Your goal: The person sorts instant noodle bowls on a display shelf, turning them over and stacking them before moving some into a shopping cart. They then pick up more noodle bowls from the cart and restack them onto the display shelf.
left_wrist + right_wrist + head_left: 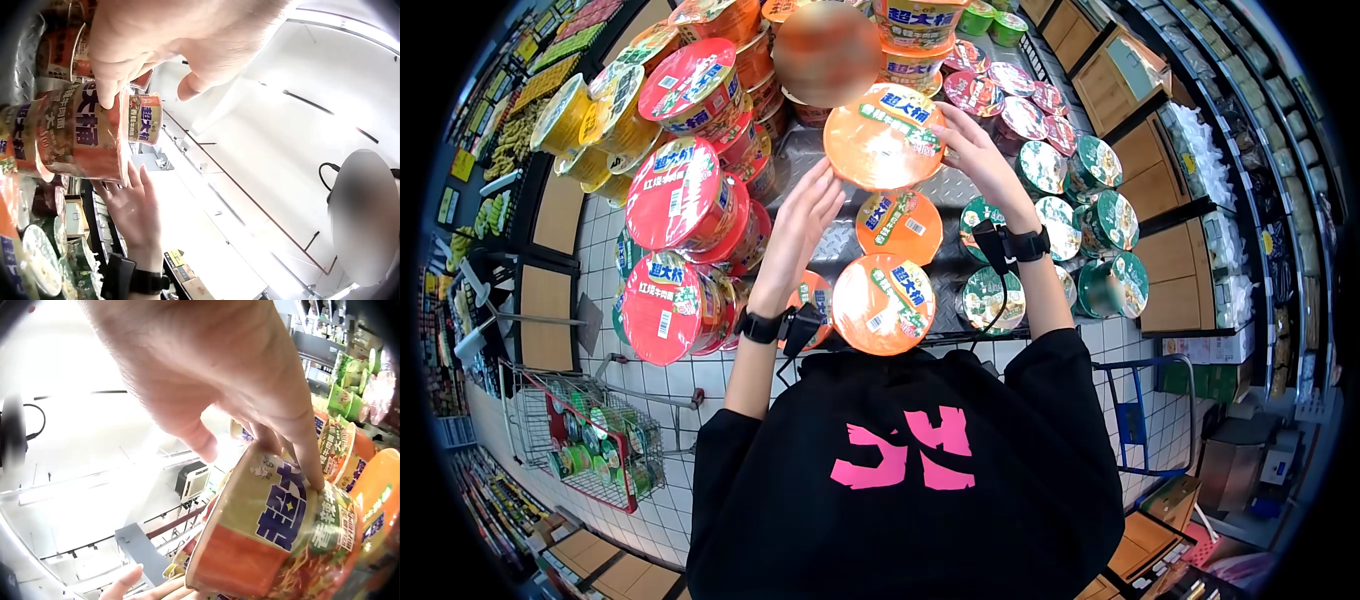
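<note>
An orange-lidded tub of instant noodles [885, 140] stands between the two hands. On the tub's lower left edge in the head view is my left hand [808, 215], fingers nearly straight. My right hand [983, 165] reaches from the other side and touches the right edge. In the left wrist view, the left fingers lie along the tub's side [97, 134], with the thumb apart. The right wrist view shows the right fingers laid on the printed wall [269, 519] and the thumb near the rim. More orange tubs [900, 228] sit just in front of it.
Red-lidded tubs [675, 193] are stacked at left, yellow ones [612, 108] beyond them. Green tubs [993, 298] stand at right on the metal-plate surface [800, 160]. A shopping cart [628, 455] with green tubs is at lower left, a blue-framed trolley [1133, 410] at right.
</note>
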`<state>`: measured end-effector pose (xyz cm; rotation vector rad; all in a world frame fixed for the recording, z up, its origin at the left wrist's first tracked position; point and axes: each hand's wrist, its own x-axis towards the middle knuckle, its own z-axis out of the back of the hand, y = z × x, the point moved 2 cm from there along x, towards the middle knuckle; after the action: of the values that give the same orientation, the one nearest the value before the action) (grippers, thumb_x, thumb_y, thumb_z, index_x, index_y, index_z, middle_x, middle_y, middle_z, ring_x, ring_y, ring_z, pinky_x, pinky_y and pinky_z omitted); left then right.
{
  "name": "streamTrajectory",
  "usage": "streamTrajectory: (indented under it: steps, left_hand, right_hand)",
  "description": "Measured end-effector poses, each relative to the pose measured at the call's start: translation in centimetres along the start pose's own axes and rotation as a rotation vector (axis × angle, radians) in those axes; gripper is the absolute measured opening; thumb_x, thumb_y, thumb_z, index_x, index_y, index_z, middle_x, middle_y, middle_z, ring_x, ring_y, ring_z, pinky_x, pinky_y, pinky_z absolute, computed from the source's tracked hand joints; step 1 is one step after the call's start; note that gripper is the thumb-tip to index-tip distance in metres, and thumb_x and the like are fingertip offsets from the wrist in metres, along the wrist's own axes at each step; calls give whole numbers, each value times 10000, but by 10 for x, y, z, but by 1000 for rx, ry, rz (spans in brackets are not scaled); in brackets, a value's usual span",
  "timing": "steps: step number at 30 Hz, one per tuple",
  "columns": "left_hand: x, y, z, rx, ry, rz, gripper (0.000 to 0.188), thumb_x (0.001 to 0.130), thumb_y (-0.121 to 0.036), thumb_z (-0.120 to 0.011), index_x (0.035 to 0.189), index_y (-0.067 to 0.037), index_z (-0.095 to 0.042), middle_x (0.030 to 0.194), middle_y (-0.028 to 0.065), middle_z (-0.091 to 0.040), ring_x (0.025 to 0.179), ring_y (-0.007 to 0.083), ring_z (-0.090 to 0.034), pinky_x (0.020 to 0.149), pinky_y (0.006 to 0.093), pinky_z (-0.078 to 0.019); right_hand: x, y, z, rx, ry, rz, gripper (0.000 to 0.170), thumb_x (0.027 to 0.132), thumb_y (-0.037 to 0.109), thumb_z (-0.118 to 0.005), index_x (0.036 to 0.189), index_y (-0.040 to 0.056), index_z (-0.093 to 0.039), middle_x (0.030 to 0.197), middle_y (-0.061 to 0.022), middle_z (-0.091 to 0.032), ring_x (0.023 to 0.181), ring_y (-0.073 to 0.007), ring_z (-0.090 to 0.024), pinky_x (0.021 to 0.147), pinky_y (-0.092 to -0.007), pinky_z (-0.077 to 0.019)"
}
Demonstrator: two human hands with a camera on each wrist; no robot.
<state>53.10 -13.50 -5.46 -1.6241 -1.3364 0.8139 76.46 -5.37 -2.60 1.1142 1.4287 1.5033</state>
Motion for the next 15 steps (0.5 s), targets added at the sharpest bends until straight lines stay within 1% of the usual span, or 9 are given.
streamTrajectory:
  steps: [2, 3, 8, 10, 14, 15]
  left_hand:
    - [20, 8, 2, -57, 41, -67, 563, 978, -286, -383, 1394, 58, -224, 1456, 200, -251, 1351, 276, -270, 1117, 359, -227]
    - [29, 9, 0, -58, 29, -46, 563, 978, -292, -386, 1393, 56, -232, 1459, 192, -247, 1355, 271, -262, 1117, 359, -230]
    - [61, 29, 1, -107, 27, -63, 573, 977, -302, -386, 1395, 54, -224, 1468, 178, -233, 1358, 272, -254, 1117, 374, -235]
    - [67, 32, -1, -93, 21, -55, 583, 978, -311, -384, 1399, 53, -211, 1477, 182, -205, 1362, 283, -240, 1106, 403, -258]
    - [69, 31, -4, -64, 32, -31, 584, 981, -331, -366, 1413, 25, -200, 1485, 186, -174, 1365, 299, -225, 1093, 431, -278]
    - [68, 29, -5, -37, 31, -12, 579, 982, -343, -356, 1419, 6, -204, 1488, 185, -165, 1366, 307, -220, 1091, 437, -280]
  right_hand:
    - [10, -16, 14, 53, -81, -54, 550, 911, 217, -562, 1356, -7, -329, 1270, -97, -512, 1132, -130, -486, 919, -270, -413]
    - [13, -19, 16, 87, -84, -34, 547, 909, 227, -558, 1360, 18, -330, 1266, -73, -516, 1119, -123, -492, 901, -264, -419]
    - [26, -39, 28, 97, -144, 26, 533, 913, 240, -553, 1350, 23, -340, 1263, -51, -518, 1112, -109, -497, 887, -271, -425]
    - [27, -45, 31, 142, -175, -38, 537, 913, 219, -553, 1357, 23, -324, 1269, -41, -514, 1114, -105, -496, 884, -262, -425]
    - [27, -53, 30, 125, -175, -16, 554, 913, 207, -553, 1374, 33, -299, 1279, -32, -508, 1124, -103, -490, 894, -263, -422]
    - [26, -53, 30, 103, -171, -17, 553, 919, 241, -540, 1388, 81, -294, 1311, -30, -478, 1162, -115, -464, 929, -304, -399]
